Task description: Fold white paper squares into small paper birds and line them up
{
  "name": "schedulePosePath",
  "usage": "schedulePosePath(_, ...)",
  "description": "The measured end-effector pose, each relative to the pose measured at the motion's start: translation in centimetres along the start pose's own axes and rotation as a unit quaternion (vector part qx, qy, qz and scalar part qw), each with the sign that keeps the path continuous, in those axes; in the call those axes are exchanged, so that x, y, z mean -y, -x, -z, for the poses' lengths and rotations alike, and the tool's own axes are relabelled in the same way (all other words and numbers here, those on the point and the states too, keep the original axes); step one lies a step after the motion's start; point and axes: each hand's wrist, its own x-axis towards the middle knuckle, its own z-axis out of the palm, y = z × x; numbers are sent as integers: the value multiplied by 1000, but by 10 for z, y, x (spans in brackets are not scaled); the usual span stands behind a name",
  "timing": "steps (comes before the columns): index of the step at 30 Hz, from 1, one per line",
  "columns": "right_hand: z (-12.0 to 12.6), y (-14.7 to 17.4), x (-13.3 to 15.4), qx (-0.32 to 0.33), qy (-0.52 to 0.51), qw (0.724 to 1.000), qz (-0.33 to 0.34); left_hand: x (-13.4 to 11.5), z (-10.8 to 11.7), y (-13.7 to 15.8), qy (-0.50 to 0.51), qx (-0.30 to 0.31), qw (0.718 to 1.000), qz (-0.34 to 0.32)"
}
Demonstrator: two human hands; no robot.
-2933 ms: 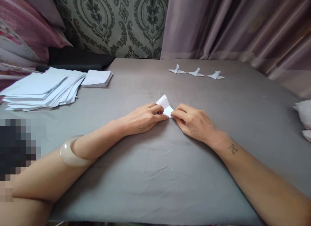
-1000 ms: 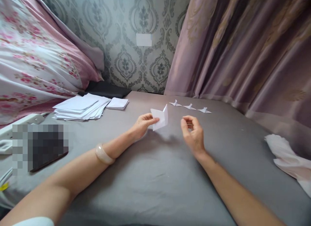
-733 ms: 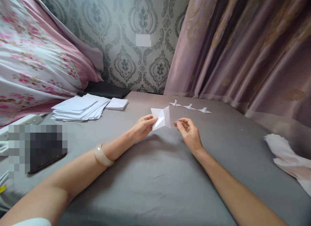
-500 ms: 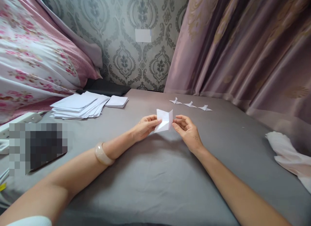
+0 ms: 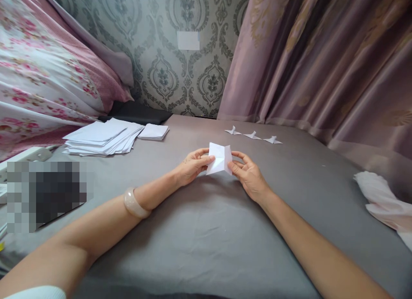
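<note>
Between my two hands is a small creased sheet of white paper (image 5: 219, 158), partly unfolded, with its right part angled up along a crease. My left hand (image 5: 195, 165) pinches its left edge, thumb on the near face and fingers behind. On the right edge, my right hand (image 5: 246, 172) grips with the thumb in front and fingers at the back. The paper is held above the grey cloth surface (image 5: 193, 239). Farther off to the right, three small folded paper figures (image 5: 253, 135) stand in a row.
At the left lie a large stack of white paper (image 5: 99, 138) and a smaller stack (image 5: 153, 131). A blurred-out dark object (image 5: 59, 191) and a white power strip (image 5: 30, 155) are nearer. White cloth (image 5: 383, 196) lies at right; curtains (image 5: 305, 67) hang behind.
My right hand has closed on the paper's right edge, where its fingers were looser and apart before. My left hand keeps its hold. The view has shifted slightly.
</note>
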Motion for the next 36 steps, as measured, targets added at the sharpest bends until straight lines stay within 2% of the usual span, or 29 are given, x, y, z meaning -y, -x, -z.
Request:
schedulePosePath(6,2,1,3,-39,28,999,14,-1,4,-3,9,9,1000,-5)
schedulePosePath(11,3,1,5,-54,58,996,48,-2,7,-4,7,-32,999,-22)
schedulePosePath(15,3,1,2,-68,105,988,91,0,8,-4,-58,-74,994,-62)
schedulePosePath(17,3,2,-1,-75,140,981,112,2,8,-3,-105,-82,988,-77)
schedulePosePath(21,2,5,-4,-99,214,960,154,4,7,-1,-154,-55,984,-69)
schedulePosePath(29,-3,10,-8,-108,315,912,238,2,4,1,-131,-12,990,-43)
schedulePosePath(33,-3,10,-9,-108,350,893,262,2,3,2,-118,5,990,-72)
schedulePosePath(36,-3,11,-10,-107,356,888,270,3,2,1,-122,-18,988,-88)
